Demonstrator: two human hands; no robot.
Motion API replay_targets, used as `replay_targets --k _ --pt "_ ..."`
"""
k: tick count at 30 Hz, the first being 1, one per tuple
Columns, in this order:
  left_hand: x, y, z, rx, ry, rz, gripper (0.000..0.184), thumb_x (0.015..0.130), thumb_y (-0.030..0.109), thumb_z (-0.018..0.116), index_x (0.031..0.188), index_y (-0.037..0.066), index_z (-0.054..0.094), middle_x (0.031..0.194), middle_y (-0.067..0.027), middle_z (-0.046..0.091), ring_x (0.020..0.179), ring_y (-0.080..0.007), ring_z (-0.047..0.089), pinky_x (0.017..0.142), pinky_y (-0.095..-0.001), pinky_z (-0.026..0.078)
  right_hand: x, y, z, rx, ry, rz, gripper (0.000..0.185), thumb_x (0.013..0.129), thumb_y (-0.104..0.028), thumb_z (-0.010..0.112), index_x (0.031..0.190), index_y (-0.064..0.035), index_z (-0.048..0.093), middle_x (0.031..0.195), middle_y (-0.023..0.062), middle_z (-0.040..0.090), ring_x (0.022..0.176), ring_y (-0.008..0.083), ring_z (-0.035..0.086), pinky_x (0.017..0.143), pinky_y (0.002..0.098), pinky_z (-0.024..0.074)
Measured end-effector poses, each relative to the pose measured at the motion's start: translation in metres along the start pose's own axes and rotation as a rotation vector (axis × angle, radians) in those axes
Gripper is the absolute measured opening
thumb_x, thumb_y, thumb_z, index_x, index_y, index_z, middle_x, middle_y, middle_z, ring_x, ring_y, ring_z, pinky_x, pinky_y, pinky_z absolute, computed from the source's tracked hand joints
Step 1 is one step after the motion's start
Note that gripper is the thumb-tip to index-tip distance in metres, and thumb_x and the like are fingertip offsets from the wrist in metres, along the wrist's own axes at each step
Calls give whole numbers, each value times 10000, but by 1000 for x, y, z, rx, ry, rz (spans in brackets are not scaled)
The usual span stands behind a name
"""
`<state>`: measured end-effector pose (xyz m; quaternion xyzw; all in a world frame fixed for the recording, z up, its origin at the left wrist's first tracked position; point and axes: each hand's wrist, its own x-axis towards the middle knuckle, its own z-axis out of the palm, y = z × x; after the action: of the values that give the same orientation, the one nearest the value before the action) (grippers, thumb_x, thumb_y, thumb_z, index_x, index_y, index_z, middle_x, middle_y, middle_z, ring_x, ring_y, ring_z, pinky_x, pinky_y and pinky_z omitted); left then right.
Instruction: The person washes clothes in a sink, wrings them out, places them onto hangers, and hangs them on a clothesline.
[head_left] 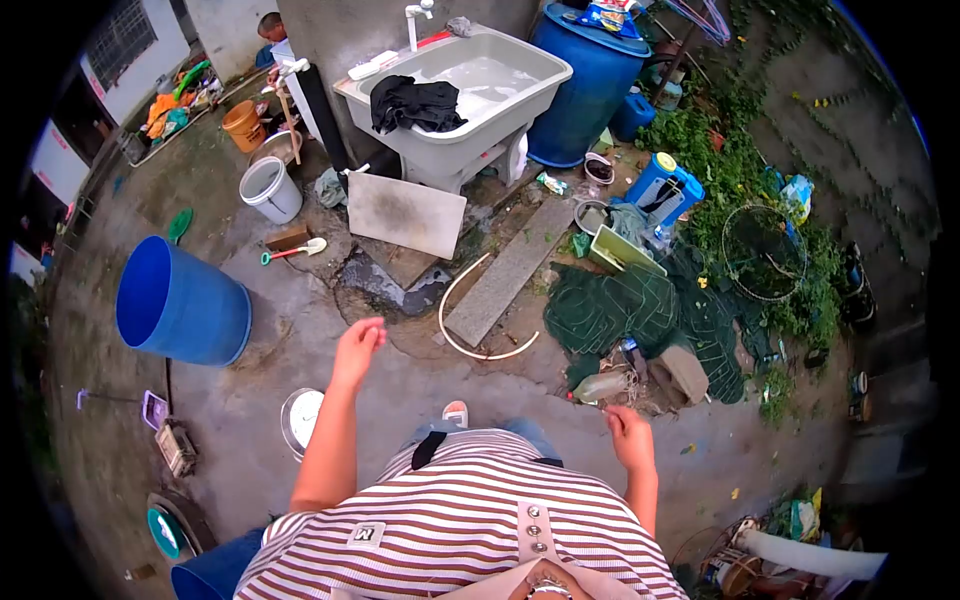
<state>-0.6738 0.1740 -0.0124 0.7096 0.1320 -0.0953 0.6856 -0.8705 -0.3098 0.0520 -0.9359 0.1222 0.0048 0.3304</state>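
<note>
My left hand is raised in front of me over the wet concrete, empty, its fingers loosely bent and partly apart. Lower on the other side, my right hand has its fingers curled in, with nothing visible in it. It is nearest to a clear plastic bottle lying on the ground. Ahead stands a grey utility sink with a black cloth draped over its front edge. A washboard-like pale slab leans below it.
A blue barrel lies tilted at left, near a white bucket and a toy shovel. A stone plank, curved hose and green netting cover ground ahead. Another person is at the back left.
</note>
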Motion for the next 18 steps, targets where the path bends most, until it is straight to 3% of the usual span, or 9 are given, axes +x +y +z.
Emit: replay_targets --k 3,5,6,10,12,15,18 --pt "44 41 36 54 -48 55 246 991 85 511 1197 8 620 973 -61 670 858 -121 618 784 -260 512 17 28 -3 1 47 29 172 886 -82 621 1036 -26 686 917 178 697 830 325 689 760 377 538" --pt "77 58 54 91 -60 67 245 992 84 509 1197 5 618 975 -63 671 857 -120 620 783 -261 514 41 32 -10 131 92 198 162 892 -62 615 1031 -23 687 895 187 695 789 313 693 727 370 538" --pt "95 57 62 85 -71 85 245 993 84 508 1196 2 617 976 -64 670 852 -120 620 780 -261 514 58 47 -6 104 105 157 168 905 -24 581 1041 0 675 833 169 693 741 228 703 698 326 546" --pt "131 67 85 71 -20 95 248 987 77 508 1197 -1 616 975 -64 667 849 -115 619 775 -260 511 145 50 -21 69 39 50 168 913 -29 571 1041 2 675 837 173 693 750 241 702 700 335 542" --pt "144 84 93 78 43 79 253 980 77 511 1199 4 616 967 -59 666 849 -111 618 773 -260 509 193 53 -28 -2 31 -129 171 919 -27 561 1043 4 673 849 183 691 756 252 701 699 342 538" --pt "159 96 98 79 95 52 252 980 85 512 1194 11 622 972 -54 666 847 -109 616 776 -261 504 261 55 -41 170 23 -90 188 921 -14 555 1071 19 663 870 164 693 776 218 695 708 328 539" --pt "181 100 99 77 179 55 270 982 89 515 1229 22 601 976 -49 663 836 -106 608 766 -257 497 317 52 -53 114 2 -142 196 921 -14 553 1080 20 661 863 150 694 766 202 684 720 316 539"
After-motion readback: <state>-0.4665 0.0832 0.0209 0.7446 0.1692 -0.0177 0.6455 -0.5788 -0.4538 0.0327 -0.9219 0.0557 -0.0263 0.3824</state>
